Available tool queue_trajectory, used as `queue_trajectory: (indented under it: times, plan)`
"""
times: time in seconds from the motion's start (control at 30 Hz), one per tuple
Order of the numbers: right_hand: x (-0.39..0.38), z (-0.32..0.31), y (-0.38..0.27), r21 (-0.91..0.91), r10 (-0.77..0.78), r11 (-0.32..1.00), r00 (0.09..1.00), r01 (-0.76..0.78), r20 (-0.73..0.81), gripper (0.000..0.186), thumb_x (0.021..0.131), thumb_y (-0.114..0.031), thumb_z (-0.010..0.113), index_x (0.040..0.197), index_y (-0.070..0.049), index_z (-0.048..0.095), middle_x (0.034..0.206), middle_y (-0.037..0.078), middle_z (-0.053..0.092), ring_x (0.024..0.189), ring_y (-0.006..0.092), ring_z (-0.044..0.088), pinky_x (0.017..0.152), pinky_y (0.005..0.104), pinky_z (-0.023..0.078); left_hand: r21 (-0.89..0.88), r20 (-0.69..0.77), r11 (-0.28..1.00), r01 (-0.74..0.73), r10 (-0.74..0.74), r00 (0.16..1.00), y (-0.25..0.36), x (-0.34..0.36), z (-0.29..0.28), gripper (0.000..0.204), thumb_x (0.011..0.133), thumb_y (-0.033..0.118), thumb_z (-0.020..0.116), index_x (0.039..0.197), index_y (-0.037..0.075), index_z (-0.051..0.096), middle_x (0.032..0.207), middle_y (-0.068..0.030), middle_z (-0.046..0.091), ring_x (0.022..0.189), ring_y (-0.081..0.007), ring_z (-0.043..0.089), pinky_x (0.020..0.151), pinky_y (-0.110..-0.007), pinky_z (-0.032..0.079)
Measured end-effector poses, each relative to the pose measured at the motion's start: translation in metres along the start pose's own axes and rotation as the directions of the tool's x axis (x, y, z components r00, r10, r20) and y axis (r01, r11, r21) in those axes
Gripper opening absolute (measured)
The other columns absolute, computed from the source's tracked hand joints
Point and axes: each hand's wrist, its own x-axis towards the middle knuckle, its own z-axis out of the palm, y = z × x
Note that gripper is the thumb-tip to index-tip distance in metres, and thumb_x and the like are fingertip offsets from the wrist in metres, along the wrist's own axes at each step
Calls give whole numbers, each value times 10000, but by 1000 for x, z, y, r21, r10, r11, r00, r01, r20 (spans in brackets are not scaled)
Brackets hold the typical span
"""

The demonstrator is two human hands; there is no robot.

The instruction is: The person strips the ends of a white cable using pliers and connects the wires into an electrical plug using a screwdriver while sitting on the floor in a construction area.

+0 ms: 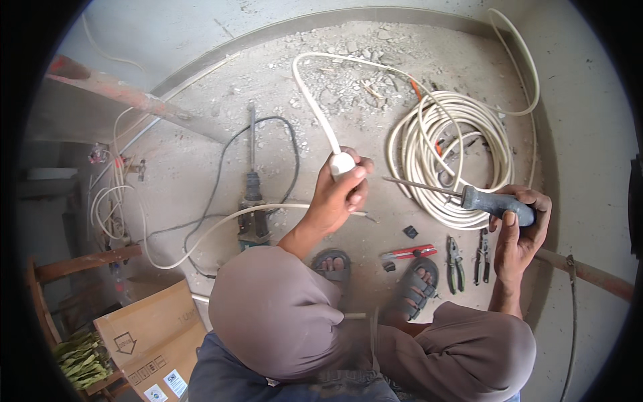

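My left hand [331, 195] is closed around a rounded white electrical fitting [342, 165], a plug or socket whose exact kind I cannot tell. A thick white cable [312, 100] runs out of its far end, loops back and joins a big coil of white cable [406, 144] on the floor. To the right, my right hand [521, 238] grips a screwdriver [497, 204] by its dark grey handle. Its metal shaft points left toward the fitting, with a gap between the tip and my left hand.
Between my sandalled feet and the right wall lie a red-handled tool [410, 252], pliers [455, 265] and a second pair [482, 256]. A power hammer drill [253, 221] with black cord is left. Rubble [375, 80] lies ahead; a cardboard box [151, 328] stands near left.
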Motion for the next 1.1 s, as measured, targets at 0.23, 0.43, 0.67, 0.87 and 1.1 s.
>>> queue_trajectory:
  times: [0.23, 0.43, 0.67, 0.87, 1.1]
  plan:
    - [-5, -5, -8, -259, -266, 921, 956, 290, 123, 320, 862, -77, 673, 1054, 14, 433, 983, 235, 581, 895, 237, 608, 751, 297, 490, 672, 91, 651, -354, 401, 912, -45, 22, 27, 194, 908, 96, 634, 1010, 41, 479, 718, -1, 539, 589, -81, 502, 523, -250, 411]
    - [-9, -13, -3, -321, -251, 906, 960, 278, 123, 303, 865, -90, 670, 1042, 14, 447, 958, 220, 592, 851, 224, 603, 748, 292, 484, 819, 122, 524, -236, 244, 962, -36, 20, 38, 253, 899, 88, 631, 1089, -7, 493, 852, -161, 627, 793, -235, 638, 703, -332, 475]
    - [-14, -38, 4, -250, -132, 964, 978, 88, -163, 271, 923, -163, 639, 1052, -14, 453, 915, 139, 602, 685, 110, 530, 619, 227, 435, 873, 413, 301, -384, -36, 910, -45, 17, 22, 378, 894, 227, 625, 1143, -28, 499, 949, -235, 638, 816, -422, 624, 726, -431, 487]
    - [-24, -70, 12, -221, -71, 975, 938, -6, -340, 226, 949, -167, 603, 1067, -24, 474, 915, 109, 601, 620, 83, 507, 529, 205, 415, 889, 446, 180, -421, -546, 709, -89, 28, -23, 322, 882, 226, 652, 1066, -13, 539, 924, -196, 655, 676, -349, 647, 588, -419, 486]
    - [-37, -83, 27, -121, 34, 989, 920, -88, -390, 209, 965, -174, 576, 1089, -42, 474, 957, 121, 604, 608, 97, 501, 525, 222, 411, 552, 189, 621, 556, -742, 643, -114, 14, -28, 218, 916, 225, 646, 1034, 49, 593, 749, 5, 579, 555, -39, 479, 433, -196, 359]
